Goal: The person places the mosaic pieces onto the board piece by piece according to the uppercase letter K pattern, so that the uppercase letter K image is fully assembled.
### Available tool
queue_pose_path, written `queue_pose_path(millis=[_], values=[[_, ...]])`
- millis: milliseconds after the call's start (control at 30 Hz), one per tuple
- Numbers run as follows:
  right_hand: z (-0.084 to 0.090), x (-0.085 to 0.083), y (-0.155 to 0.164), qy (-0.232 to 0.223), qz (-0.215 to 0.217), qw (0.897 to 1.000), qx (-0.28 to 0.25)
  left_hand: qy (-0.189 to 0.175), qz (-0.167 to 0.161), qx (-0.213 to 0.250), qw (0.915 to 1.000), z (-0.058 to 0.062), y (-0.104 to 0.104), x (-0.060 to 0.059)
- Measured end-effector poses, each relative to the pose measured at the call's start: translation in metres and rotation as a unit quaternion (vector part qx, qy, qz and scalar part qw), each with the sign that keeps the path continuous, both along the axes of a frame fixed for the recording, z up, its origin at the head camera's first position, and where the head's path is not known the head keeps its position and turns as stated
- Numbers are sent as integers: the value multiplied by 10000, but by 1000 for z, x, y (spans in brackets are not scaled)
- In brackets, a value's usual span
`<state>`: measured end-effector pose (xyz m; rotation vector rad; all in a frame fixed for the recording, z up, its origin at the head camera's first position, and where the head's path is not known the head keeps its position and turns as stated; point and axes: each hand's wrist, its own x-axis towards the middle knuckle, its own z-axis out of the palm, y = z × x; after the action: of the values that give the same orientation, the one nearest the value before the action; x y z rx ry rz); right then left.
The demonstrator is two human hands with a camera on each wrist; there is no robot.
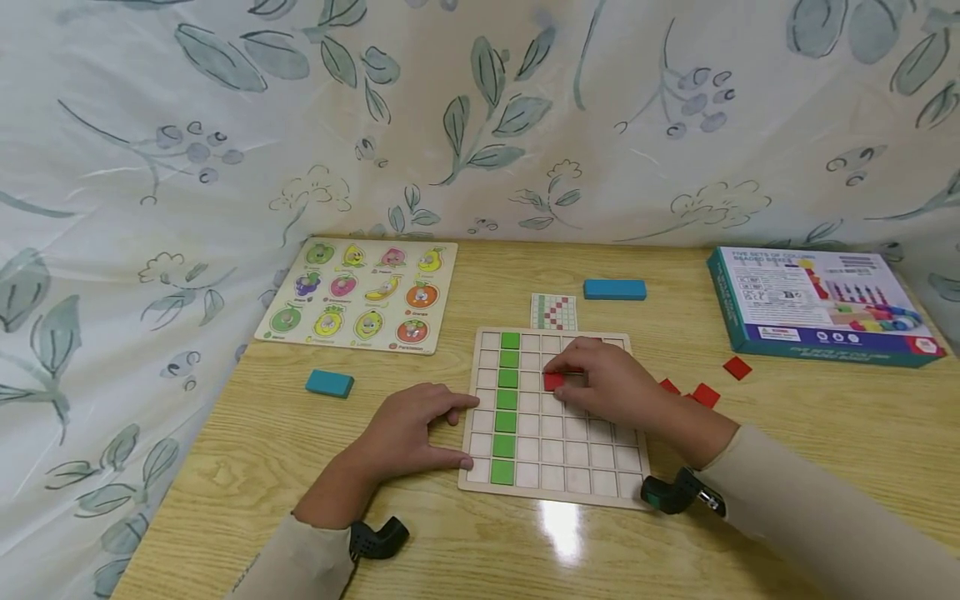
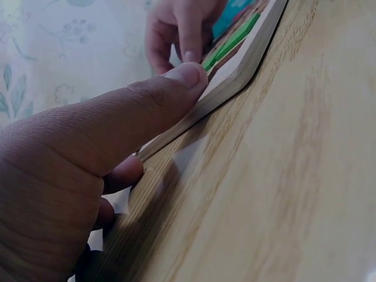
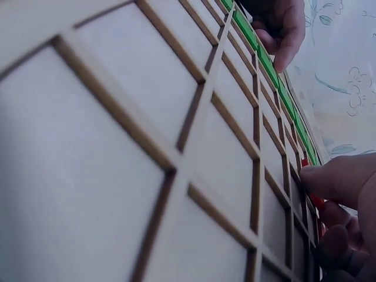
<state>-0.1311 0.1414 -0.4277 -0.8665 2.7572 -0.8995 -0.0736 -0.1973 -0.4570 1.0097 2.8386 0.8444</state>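
A wooden grid board (image 1: 577, 479) lies on the table, with one column of green square tiles (image 1: 505, 422) set in its cells near the left side. My right hand (image 1: 611, 385) is over the upper middle of the grid, where thumb and fingers pinch a red square tile (image 1: 553, 381). That hand covers several cells. My left hand (image 1: 408, 429) is at the board's left edge; in the left wrist view its thumb (image 2: 158, 91) touches the rim. A small pattern card (image 1: 553, 312) with green and red squares lies against the board's far edge.
Loose red tiles (image 1: 737, 367) lie to the right of the board. One blue block (image 1: 615, 289) is behind it and another blue block (image 1: 330, 383) at its left. A fruit picture board (image 1: 360, 296) and a toy box (image 1: 825, 304) stand farther back, before a leaf-patterned curtain (image 1: 480, 125).
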Motion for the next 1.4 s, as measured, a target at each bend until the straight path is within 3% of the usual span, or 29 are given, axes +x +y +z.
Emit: queue_pose_path(millis=[433, 767, 1200, 1400], values=[[-5, 0, -4, 66, -75, 9999, -34, 28, -22, 8, 10000, 1, 1, 0], [-5, 5, 1, -65, -266, 9989, -377, 60, 10, -10, 10000, 0, 1, 1], [0, 18, 26, -339, -652, 9957, -559, 131, -16, 33, 9999, -2, 0, 0], [-1, 24, 44, -232, -789, 9952, -528, 112, -17, 11, 9999, -1, 0, 0]])
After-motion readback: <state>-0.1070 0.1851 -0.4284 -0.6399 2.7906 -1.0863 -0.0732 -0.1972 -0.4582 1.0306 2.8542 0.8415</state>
